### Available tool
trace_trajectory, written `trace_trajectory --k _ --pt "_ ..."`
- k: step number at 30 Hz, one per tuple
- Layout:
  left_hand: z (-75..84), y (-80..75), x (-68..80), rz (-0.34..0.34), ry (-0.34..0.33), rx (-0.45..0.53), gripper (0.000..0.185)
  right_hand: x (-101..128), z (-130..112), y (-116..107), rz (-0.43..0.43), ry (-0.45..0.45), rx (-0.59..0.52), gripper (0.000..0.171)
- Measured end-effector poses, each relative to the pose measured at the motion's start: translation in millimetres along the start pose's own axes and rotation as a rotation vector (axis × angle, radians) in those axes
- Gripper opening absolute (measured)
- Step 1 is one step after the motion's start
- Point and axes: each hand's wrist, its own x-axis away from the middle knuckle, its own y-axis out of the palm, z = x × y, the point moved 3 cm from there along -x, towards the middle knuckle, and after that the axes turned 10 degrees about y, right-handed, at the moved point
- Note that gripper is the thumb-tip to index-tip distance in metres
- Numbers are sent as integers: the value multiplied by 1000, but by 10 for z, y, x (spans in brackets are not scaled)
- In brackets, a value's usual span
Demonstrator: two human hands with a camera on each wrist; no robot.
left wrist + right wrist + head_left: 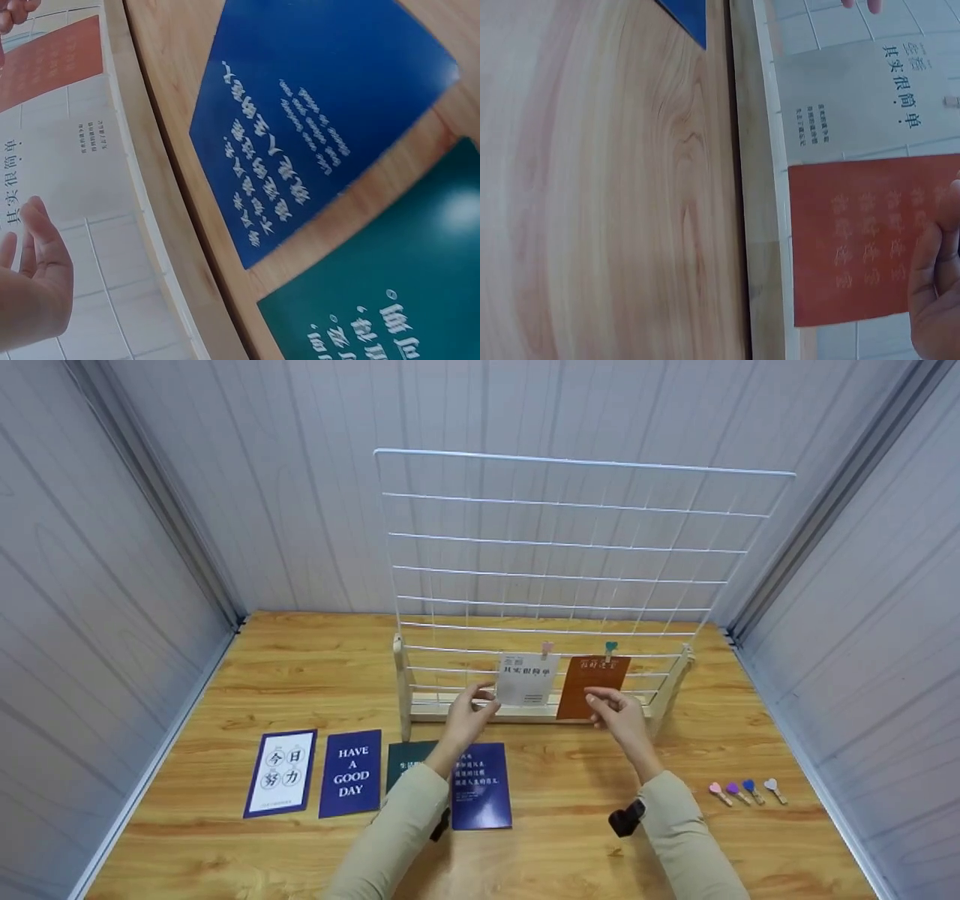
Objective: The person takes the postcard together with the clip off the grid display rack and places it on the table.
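While four printed cards lie in a row on the wooden table (225, 840), the left hand (469, 712) hovers with relaxed, parted fingers just beside the pale grey card (527, 679) clipped to the white wire grid panel (570, 555). Further right, the right hand (616, 711) touches the orange-brown card (600, 679) with loosely spread fingers, gripping nothing. Four small coloured clips (748, 790) lie far right.

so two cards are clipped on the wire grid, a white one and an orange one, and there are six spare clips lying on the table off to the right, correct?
Not quite: the head view shows four spare clips on the table, not six. The rest holds: a white card and an orange card hang clipped on the wire grid, and the clips lie to the right.
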Motion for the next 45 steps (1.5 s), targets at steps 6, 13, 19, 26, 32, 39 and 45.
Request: trace_trajectory --k 6,13,19,26,32,39,45 --pt "31 62 -65 0 5 -6 41 38 -240 176 27 94 41 31" --pt "75 88 -118 14 49 -18 42 -41 -359 291 28 106 24 27" --pt "95 98 -160 32 52 -1 42 -114 -436 366 28 48 -12 25" --pt "126 106 -184 36 44 -3 42 -187 -512 441 47 43 -30 22" --pt "147 120 -189 21 38 8 42 -225 -623 506 56 44 -30 25" --pt "150 123 -192 28 9 30 41 -268 -711 591 13 57 -43 33" --pt "154 120 -207 59 47 32 38 -309 -738 657 -30 37 26 36"
